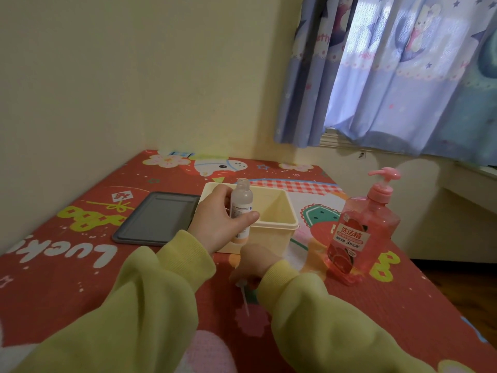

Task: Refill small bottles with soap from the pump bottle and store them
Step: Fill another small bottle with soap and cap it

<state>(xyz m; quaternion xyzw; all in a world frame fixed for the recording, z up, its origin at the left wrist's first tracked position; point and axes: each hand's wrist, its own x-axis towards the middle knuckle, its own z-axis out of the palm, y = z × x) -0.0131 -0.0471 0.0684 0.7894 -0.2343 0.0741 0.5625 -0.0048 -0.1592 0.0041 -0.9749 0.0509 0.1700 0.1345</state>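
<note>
My left hand (219,220) grips a small clear bottle (241,197) upright, its neck uncapped, in front of the cream storage box (279,227). Lower down, my right hand (248,265) is blurred and mostly hidden behind its yellow sleeve; it pinches the small bottle's spray cap with its thin dip tube (244,297) pointing toward me, just above the mat. The pink pump bottle of soap (363,230) stands upright to the right of the box, untouched.
A grey lid (158,218) lies flat left of the cream box on the red patterned mat (67,265). A wall runs along the left, a curtained window sits at the back right, and the mat's right edge drops to wooden floor.
</note>
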